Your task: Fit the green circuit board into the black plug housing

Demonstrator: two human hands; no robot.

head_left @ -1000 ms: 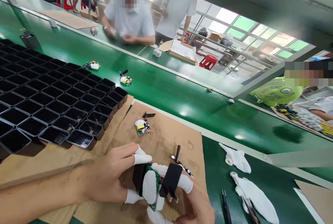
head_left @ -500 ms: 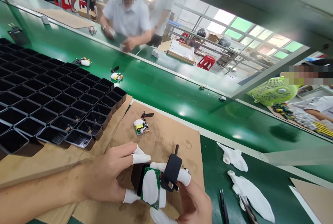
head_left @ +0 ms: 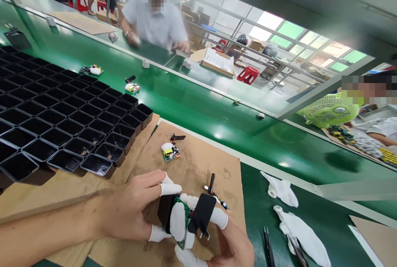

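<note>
Fingers of left hand (head_left: 130, 213) clamp black housing (head_left: 163, 214); right hand (head_left: 231, 245) fingers grip circuit board (head_left: 185, 210), plug cover (head_left: 202, 213).

Place: electronics assembly factory
Line: long green conveyor belt (head_left: 201, 110) carrying small populated circuit boards (head_left: 132, 88)
Stock: black plastic tray of square cells (head_left: 62, 114)
</note>
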